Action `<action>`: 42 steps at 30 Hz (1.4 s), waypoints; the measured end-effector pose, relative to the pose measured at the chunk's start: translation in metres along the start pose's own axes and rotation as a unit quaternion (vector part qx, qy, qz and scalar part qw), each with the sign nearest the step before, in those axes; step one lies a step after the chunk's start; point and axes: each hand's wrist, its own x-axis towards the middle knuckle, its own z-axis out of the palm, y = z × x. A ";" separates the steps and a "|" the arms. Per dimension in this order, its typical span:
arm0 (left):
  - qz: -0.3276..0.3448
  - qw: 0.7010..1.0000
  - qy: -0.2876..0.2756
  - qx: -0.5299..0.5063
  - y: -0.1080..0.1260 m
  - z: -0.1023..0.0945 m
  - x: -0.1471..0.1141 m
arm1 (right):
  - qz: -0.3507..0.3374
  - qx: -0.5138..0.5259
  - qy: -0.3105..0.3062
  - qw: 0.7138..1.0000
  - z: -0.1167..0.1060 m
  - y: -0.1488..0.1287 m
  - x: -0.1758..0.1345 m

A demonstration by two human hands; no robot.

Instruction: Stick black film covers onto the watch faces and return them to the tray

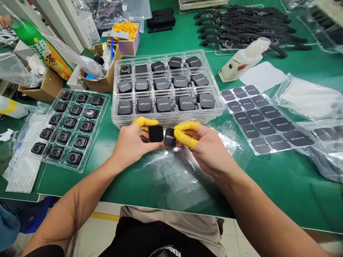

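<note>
Between the thumb and yellow-cotted finger of my left hand (136, 141) is a black square watch case (155, 133), its dark face toward me. My right hand (202, 142), with yellow finger cots on thumb and forefinger, pinches a black printed film sticker (169, 137) just right of the case. A narrow gap seems to part the two. Behind my hands stands a stack of clear trays (168, 116) holding several black watch cases, most with printed faces. A sheet of similar stickers (268, 119) lies to the right, some of its places bare.
At left a clear tray (88, 148) holds several watch cases showing their backs. A white bottle (243, 60) stands behind the sticker sheet. Black watch straps (241, 26) lie at the back. Small boxes (107, 84) and a green bottle (34, 43) stand back left. Clear plastic scraps (177, 175) lie below my hands.
</note>
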 end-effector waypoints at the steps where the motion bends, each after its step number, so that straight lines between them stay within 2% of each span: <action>1: -0.001 1.000 -0.010 0.018 0.000 0.002 -0.001 | 0.000 -0.001 0.006 1.000 0.003 0.003 0.000; 6: 0.016 0.993 -0.039 0.111 0.001 0.010 -0.006 | 0.009 0.006 -0.009 1.000 0.007 0.011 -0.002; 15: 0.006 0.995 -0.042 0.094 -0.003 0.012 -0.007 | 0.036 0.009 -0.014 0.999 0.004 0.014 -0.001; 23: -0.004 0.996 -0.055 0.072 -0.003 0.013 -0.008 | 0.033 0.015 -0.018 0.999 0.005 0.016 -0.001; 33: -0.002 0.989 -0.052 0.138 0.001 0.013 -0.006 | 0.035 -0.012 -0.016 0.999 0.005 0.010 -0.002; 42: 0.001 0.991 -0.064 0.120 -0.002 0.013 -0.006 | 0.042 -0.005 -0.028 0.999 0.004 0.014 -0.001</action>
